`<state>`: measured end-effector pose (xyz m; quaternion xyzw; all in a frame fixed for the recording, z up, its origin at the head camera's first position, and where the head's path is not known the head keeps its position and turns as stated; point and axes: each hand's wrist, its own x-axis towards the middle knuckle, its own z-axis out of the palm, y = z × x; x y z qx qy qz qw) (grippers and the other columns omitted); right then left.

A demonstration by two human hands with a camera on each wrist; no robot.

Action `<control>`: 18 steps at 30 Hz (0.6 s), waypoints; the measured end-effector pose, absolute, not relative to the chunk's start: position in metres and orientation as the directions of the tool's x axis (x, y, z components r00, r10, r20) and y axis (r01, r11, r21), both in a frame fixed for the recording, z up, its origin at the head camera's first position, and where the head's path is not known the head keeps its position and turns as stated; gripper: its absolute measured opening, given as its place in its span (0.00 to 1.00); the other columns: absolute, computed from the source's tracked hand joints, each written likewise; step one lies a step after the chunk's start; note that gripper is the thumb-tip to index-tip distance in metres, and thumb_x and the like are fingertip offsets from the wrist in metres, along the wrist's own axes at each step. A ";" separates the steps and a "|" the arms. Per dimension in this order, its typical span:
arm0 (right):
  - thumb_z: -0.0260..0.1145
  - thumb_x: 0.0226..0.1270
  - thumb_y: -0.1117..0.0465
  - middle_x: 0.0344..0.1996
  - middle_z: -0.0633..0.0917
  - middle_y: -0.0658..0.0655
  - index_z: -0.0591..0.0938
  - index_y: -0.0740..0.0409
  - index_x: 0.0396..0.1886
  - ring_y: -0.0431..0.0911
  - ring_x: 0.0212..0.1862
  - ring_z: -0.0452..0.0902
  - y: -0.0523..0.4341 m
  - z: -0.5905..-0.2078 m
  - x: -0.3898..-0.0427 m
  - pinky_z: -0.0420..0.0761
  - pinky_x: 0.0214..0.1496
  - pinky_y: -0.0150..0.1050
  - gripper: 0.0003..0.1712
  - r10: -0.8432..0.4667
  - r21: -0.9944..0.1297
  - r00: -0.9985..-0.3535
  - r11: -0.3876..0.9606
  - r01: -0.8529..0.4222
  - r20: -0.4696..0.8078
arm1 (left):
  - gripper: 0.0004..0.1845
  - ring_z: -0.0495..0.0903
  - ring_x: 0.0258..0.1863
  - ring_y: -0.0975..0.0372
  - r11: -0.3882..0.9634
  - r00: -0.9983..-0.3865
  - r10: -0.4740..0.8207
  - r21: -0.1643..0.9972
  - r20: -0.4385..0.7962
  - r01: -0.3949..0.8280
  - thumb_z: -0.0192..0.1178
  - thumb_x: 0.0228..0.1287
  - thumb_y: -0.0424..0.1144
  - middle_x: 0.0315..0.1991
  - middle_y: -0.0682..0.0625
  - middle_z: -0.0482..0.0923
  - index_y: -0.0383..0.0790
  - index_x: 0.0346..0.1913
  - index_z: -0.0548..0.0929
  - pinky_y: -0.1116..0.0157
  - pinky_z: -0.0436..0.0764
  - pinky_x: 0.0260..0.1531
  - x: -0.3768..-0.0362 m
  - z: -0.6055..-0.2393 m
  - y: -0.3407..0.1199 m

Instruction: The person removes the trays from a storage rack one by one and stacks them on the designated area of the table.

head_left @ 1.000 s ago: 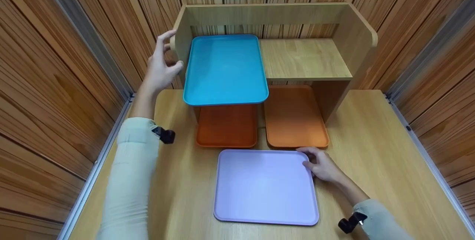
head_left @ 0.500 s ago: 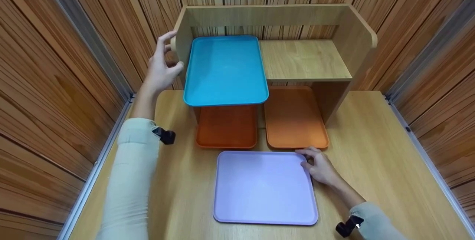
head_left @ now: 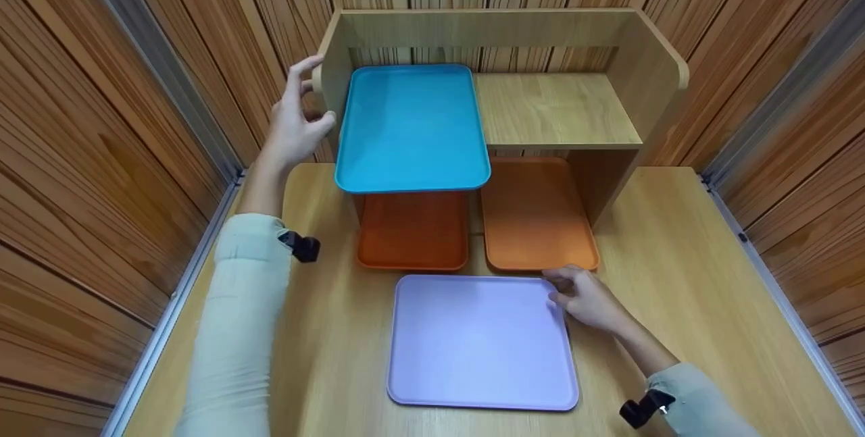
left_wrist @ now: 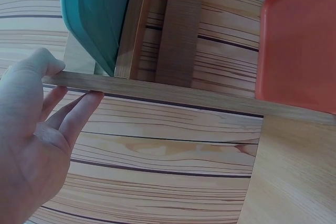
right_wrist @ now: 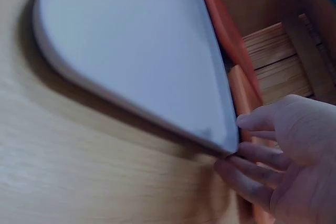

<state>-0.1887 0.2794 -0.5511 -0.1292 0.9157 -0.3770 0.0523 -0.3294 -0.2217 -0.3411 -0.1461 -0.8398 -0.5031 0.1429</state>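
Note:
A lavender tray (head_left: 473, 342) lies flat on the wooden table (head_left: 682, 254), nearest me. My right hand (head_left: 559, 290) is at its far right corner. In the right wrist view the thumb lies on the rim and the fingers (right_wrist: 239, 169) curl under the lavender tray (right_wrist: 136, 45). My left hand (head_left: 307, 96) is up at the left side panel (head_left: 331, 52) of a wooden shelf unit. The left wrist view shows the panel's edge (left_wrist: 173, 95) held between thumb and straight fingers (left_wrist: 79, 108). A blue tray (head_left: 412, 126) sits on the upper shelf's left half, overhanging the front.
Two orange trays (head_left: 412, 231) (head_left: 537, 217) lie side by side under the shelf, sticking out toward the lavender tray. The upper shelf's right half (head_left: 554, 109) is bare wood. Slatted wooden walls close in on both sides and behind.
My right hand has crept slightly along the lavender tray's far corner, and the tray has shifted a little. My left hand eased off the panel briefly and is back on it.

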 end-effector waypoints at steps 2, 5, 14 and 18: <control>0.73 0.74 0.72 0.57 0.89 0.71 0.85 0.74 0.66 0.62 0.58 0.89 0.278 -0.543 -0.189 0.91 0.60 0.45 0.23 -0.286 -0.700 -0.958 0.683 -0.208 0.005 | 0.41 0.88 0.52 0.44 0.447 -0.916 0.106 0.804 0.387 0.391 0.57 0.82 0.28 0.84 0.36 0.68 0.58 0.89 0.57 0.74 0.80 0.36 -0.329 -0.341 -0.222; 0.72 0.76 0.72 0.63 0.87 0.73 0.83 0.73 0.71 0.66 0.60 0.89 0.277 -0.530 -0.191 0.91 0.63 0.53 0.26 -0.296 -0.696 -0.955 0.683 -0.222 0.014 | 0.41 0.87 0.49 0.46 0.449 -0.917 0.103 0.804 0.386 0.389 0.57 0.82 0.28 0.84 0.36 0.68 0.59 0.89 0.57 0.74 0.80 0.35 -0.329 -0.340 -0.222; 0.71 0.77 0.72 0.68 0.85 0.75 0.79 0.68 0.76 0.73 0.68 0.83 0.272 -0.491 -0.197 0.85 0.68 0.72 0.29 -0.285 -0.716 -0.956 0.651 -0.250 0.074 | 0.42 0.88 0.64 0.39 0.458 -0.925 0.093 0.809 0.369 0.369 0.58 0.82 0.29 0.85 0.37 0.67 0.61 0.89 0.57 0.67 0.88 0.48 -0.331 -0.340 -0.223; 0.73 0.76 0.72 0.66 0.87 0.73 0.81 0.67 0.74 0.72 0.66 0.85 0.267 -0.477 -0.201 0.90 0.67 0.55 0.29 -0.281 -0.739 -0.951 0.611 -0.284 0.133 | 0.42 0.86 0.68 0.38 0.456 -0.927 0.090 0.812 0.365 0.364 0.58 0.82 0.29 0.85 0.37 0.66 0.61 0.89 0.57 0.56 0.90 0.57 -0.332 -0.342 -0.222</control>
